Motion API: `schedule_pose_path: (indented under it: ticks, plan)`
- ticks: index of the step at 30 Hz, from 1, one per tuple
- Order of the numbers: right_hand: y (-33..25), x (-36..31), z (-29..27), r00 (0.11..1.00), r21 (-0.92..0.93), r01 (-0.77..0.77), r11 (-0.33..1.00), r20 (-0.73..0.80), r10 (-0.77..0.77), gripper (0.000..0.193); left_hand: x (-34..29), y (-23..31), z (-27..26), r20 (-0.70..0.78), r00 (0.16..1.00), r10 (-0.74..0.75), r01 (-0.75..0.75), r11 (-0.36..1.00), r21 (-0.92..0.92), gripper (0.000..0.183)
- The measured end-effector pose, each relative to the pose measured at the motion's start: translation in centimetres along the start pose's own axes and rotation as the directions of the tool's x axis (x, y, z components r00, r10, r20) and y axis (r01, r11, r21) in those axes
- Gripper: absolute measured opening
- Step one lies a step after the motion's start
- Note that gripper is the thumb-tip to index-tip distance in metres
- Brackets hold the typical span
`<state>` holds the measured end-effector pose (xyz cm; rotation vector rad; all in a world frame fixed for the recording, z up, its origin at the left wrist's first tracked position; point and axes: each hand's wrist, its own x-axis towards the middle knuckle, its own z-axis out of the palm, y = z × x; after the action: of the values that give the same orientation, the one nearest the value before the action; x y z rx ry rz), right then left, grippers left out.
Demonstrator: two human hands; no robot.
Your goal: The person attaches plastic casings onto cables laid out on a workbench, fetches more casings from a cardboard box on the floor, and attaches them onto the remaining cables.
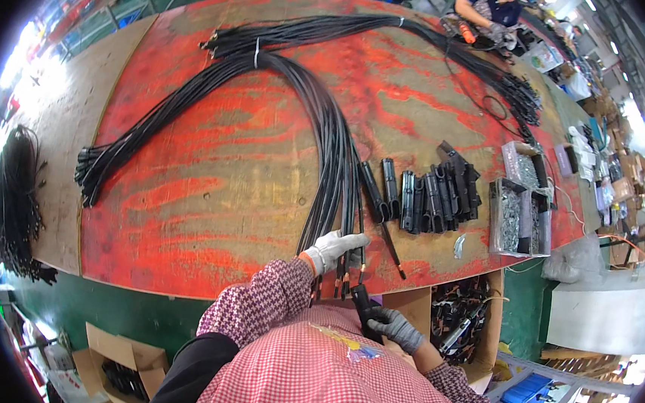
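A long bundle of black cables (323, 103), tied with a white band (257, 54), arches across the red worn table. My left hand (331, 252), in a pale glove, closes on cable ends near the table's front edge; several tips with copper-coloured ends hang below it. In a grey glove, my right hand (397, 327) grips a black plastic housing (363, 305) just below those tips, in front of the checked apron. Whether a cable end sits inside the housing I cannot tell. More black housings (436, 199) lie in a row to the right of the cables.
Grey bins of small metal parts (509, 220) stand at the table's right. A second cable bundle (329, 26) lies along the back, another (13, 200) at far left. An open carton (487, 328) holds black parts below the edge. A co-worker's hands (502, 35) work at the far right.
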<state>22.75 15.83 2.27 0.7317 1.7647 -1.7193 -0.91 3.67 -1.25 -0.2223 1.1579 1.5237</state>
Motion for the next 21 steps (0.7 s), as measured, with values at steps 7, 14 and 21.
schedule_pose_path:
  ticks: [7, 14, 21]
  plan:
    - [-0.6, -2.3, 0.5, 0.98, 0.776, -0.161, 0.61, 0.201, 0.004, 0.044, -1.2, -0.2, -2.1, 0.054, 0.998, 0.013, -0.014, 1.0, 0.017, 0.022]
    - [1.4, 0.5, 0.3, 0.986, 0.077, -0.037, 0.996, -0.157, 0.049, 0.04, -1.7, 1.0, -1.9, 0.046, 0.999, -0.003, 0.004, 1.0, -0.006, 0.026]
    - [-1.5, 3.8, 1.4, 0.986, 0.334, -0.021, 0.942, -0.149, 0.075, 0.033, -1.9, 1.2, -1.6, -0.02, 0.999, -0.048, 0.048, 0.999, 0.022, 0.026]
